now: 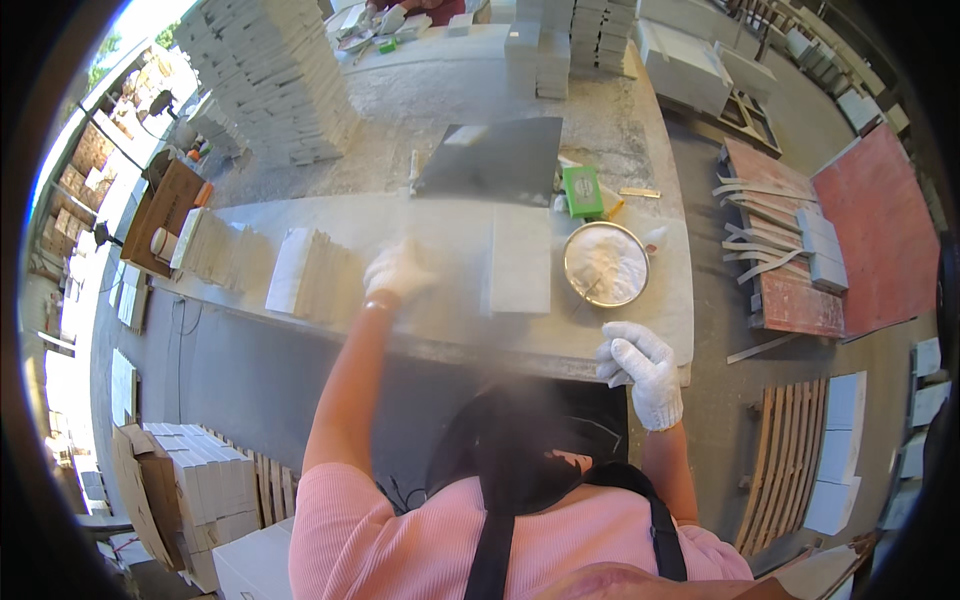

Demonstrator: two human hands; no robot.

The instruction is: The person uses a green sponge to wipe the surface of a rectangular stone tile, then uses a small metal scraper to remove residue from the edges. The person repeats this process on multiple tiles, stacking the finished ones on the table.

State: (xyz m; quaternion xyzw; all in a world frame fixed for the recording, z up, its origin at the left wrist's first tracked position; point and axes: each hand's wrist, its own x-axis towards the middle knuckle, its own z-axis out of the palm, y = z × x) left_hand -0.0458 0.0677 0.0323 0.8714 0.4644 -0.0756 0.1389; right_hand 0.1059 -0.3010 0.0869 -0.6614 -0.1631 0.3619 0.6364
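Note:
My left hand (pixel 397 272), in a white glove, is over the pale worktable (pixel 440 325), right of a row of upright white tiles (pixel 300 272). Haze blurs it, but the thumb stands apart from the fingers and nothing shows in them. My right hand (pixel 648 378), also gloved, is raised at the table's front right edge with its fingers curled in; what they hold, if anything, is hidden. Just beyond it stands a round metal bowl of white powder (pixel 618 262). A flat white tile (pixel 521 260) lies between my hands, left of the bowl.
Behind the flat tile lies a dark grey sheet (pixel 490 160), beside a green box (pixel 582 192). Tall tile stacks (pixel 270 75) rise at the back left. A cardboard box (pixel 165 215) is at the left end. Another person's hands (pixel 390 15) show at the far side. A red-topped bench (pixel 790 270) stands right.

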